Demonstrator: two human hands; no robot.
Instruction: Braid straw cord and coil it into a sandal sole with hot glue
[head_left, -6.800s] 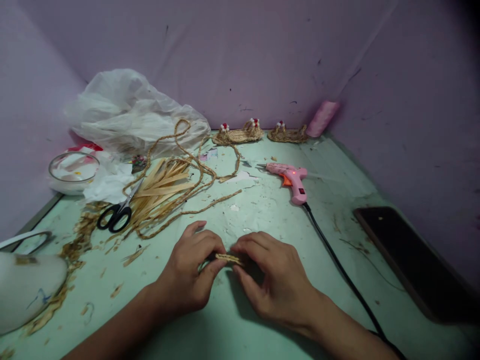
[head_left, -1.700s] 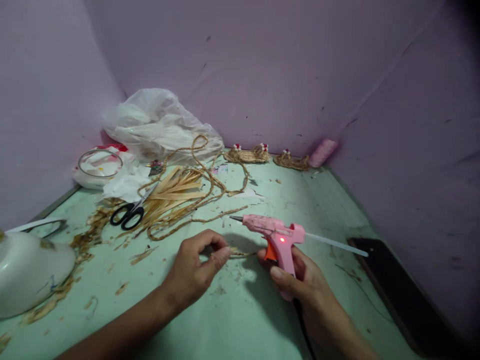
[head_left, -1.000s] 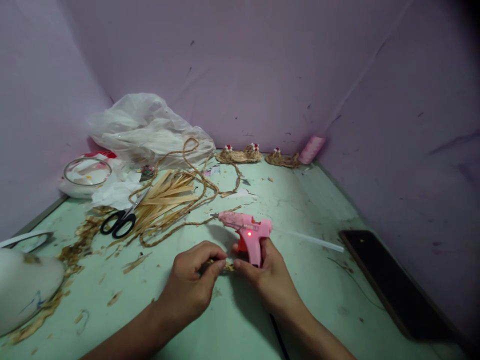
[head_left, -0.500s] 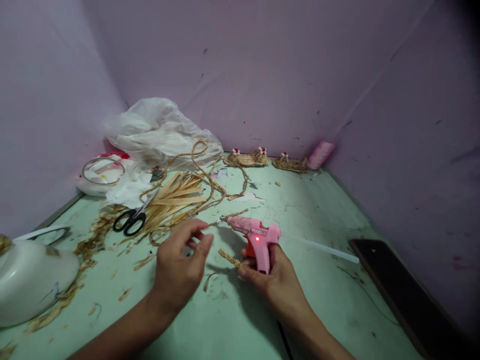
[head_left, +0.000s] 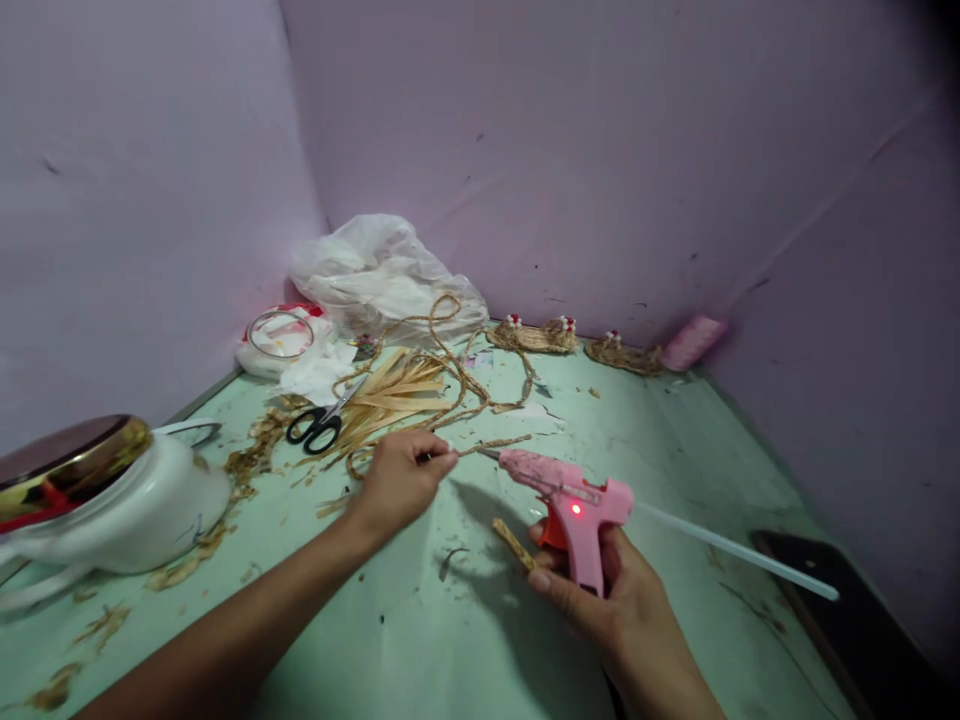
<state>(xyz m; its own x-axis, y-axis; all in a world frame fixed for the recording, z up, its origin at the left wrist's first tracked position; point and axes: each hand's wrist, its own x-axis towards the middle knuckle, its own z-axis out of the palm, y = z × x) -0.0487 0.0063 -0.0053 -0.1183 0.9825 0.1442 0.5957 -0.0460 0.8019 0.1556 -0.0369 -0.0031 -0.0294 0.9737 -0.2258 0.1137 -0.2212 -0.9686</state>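
Observation:
My right hand point(head_left: 626, 615) is wrapped round the handle of a pink glue gun point(head_left: 585, 495) with a lit red light, and a clear glue stick point(head_left: 742, 553) juts out of its back. Between the same hand's fingers sits a short piece of braided straw-coloured fibre point(head_left: 514, 543). My left hand point(head_left: 405, 480) is closed in a pinch on a twisted fibre cord point(head_left: 504, 442), whose free end points right. The gun's nozzle is at the cord, just right of my left fingertips; whether it touches cannot be told.
Scissors point(head_left: 319, 428) lie by flat fibre strips point(head_left: 397, 390). Behind stand a white plastic bag point(head_left: 390, 270) and woven slippers with beads point(head_left: 540, 338). A white pot point(head_left: 165, 500) is at left, a dark phone-like slab point(head_left: 825, 600) at right, a pink roll point(head_left: 694, 342) in the corner.
The view has swung left, so things sit further right. My left hand has closed on the cord beside the nozzle. The glue gun stays in my right hand.

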